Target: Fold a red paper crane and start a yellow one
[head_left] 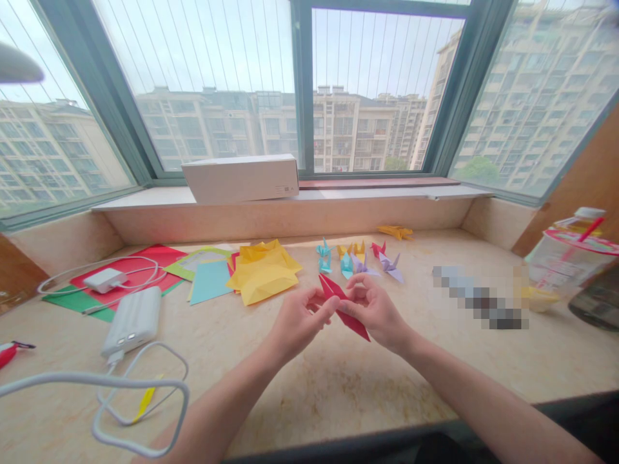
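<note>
A red folded paper [355,324], long and pointed at both ends, is held slantwise above the stone counter between my two hands. My left hand [309,312] pinches its left side with thumb and fingers. On the other side, my right hand [370,306] grips the paper, its thumb lying across the middle. Just beyond my hands stand several small paper cranes [346,265] in blue, yellow, purple and red. Creased yellow paper sheets [265,277] lie to the left of them. The fingertips behind the red paper are partly hidden.
At left lie a white power bank [133,320], a looping white cable [181,412], a charger [104,280] and coloured paper sheets [209,282]. A white box [242,178] rests on the window ledge. Rightward are a plastic cup [556,261] and a blurred-out object [478,298].
</note>
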### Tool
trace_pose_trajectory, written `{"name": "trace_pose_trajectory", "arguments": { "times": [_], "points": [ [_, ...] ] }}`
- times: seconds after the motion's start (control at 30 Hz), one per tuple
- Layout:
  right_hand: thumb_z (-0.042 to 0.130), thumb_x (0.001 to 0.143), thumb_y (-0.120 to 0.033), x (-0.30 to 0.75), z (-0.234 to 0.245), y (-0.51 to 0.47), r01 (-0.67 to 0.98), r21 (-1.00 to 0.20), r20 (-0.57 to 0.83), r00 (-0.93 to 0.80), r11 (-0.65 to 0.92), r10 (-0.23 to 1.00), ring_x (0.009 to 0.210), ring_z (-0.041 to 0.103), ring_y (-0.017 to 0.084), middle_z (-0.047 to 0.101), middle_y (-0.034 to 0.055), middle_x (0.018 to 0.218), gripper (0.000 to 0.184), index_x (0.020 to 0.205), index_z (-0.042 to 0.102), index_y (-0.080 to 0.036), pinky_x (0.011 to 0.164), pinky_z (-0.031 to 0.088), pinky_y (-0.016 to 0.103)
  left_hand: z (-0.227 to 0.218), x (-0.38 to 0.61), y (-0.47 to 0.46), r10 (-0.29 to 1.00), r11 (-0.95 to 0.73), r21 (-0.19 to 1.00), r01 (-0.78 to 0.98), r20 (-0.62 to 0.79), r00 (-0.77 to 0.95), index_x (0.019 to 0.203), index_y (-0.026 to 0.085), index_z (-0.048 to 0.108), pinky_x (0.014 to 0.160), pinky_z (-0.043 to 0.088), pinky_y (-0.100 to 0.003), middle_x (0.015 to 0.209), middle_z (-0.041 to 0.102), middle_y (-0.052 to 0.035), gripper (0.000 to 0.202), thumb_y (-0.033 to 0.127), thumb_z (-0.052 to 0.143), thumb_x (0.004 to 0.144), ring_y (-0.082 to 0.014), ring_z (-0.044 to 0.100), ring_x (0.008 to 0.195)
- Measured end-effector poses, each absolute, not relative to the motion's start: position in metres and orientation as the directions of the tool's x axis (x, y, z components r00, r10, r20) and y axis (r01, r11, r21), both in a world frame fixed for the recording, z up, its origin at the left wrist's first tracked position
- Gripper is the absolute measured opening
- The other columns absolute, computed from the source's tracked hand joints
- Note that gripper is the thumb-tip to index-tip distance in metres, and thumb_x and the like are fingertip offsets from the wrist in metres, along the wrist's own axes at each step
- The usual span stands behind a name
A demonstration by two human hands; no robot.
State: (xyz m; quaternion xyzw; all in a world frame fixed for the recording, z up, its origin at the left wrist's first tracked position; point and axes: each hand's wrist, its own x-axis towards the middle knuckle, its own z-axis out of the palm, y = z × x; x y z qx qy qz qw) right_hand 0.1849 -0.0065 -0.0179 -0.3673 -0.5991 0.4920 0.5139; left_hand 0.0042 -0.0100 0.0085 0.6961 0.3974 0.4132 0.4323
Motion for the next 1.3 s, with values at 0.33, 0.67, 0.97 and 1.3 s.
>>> {"name": "trace_pose_trajectory", "arguments": {
  "times": [0.33, 0.67, 0.97, 1.3],
  "points": [
    [0.073, 0.082, -0.038, 0.186, -0.014, -0.005, -0.203, -0.961, 0.237, -0.262, 0.186, 0.936, 0.066, 0.065, 0.014, 0.068, -0.0015, 0.077, 0.046, 0.116, 0.046, -0.024, 0.058, 0.048, 0.025, 0.009, 0.007, -0.009, 0.922, -0.255, 0.961, 0.104, 0.21, 0.325, 0.083, 0.011, 0.065, 0.051, 0.052, -0.023, 0.071, 0.069, -0.007, 0.034, 0.041, 0.055, 0.092, -0.0154, 0.065, 0.058],
    [0.072, 0.081, -0.047, 0.189, -0.009, -0.004, -0.199, -0.966, 0.214, -0.268, 0.163, 0.94, 0.06, 0.059, 0.013, 0.066, -0.003, 0.073, 0.035, 0.092, 0.049, -0.023, 0.057, 0.044, 0.025, 0.012, 0.007, -0.01, 0.912, -0.244, 0.969, 0.035, 0.217, 0.347, 0.107, 0.014, 0.068, 0.05, 0.051, -0.023, 0.086, 0.072, -0.0083, 0.032, 0.04, 0.063, 0.088, -0.0139, 0.066, 0.057],
    [0.063, 0.089, -0.044, 0.185, -0.012, -0.01, -0.01, -0.948, 0.304, -0.309, 0.317, 0.901, 0.07, 0.06, 0.015, 0.066, 0.0016, 0.08, 0.026, 0.097, 0.055, -0.02, 0.066, 0.046, 0.029, 0.007, 0.007, -0.011, 0.922, -0.291, 0.943, 0.159, 0.233, 0.308, 0.099, 0.014, 0.065, 0.047, 0.05, -0.021, 0.094, 0.07, -0.0082, 0.024, 0.034, 0.062, 0.087, -0.0128, 0.065, 0.057],
    [0.056, 0.091, -0.029, 0.179, -0.023, -0.017, 0.264, -0.861, 0.386, -0.221, 0.436, 0.896, 0.063, 0.065, 0.017, 0.068, -0.0001, 0.07, 0.008, 0.096, 0.053, -0.023, 0.058, 0.046, 0.028, 0.0, 0.013, -0.011, 0.932, -0.233, 0.963, 0.139, 0.179, 0.316, 0.082, 0.015, 0.058, 0.044, 0.048, -0.02, 0.068, 0.062, -0.0006, 0.022, 0.036, 0.059, 0.086, -0.0127, 0.064, 0.051]
  ]
}}
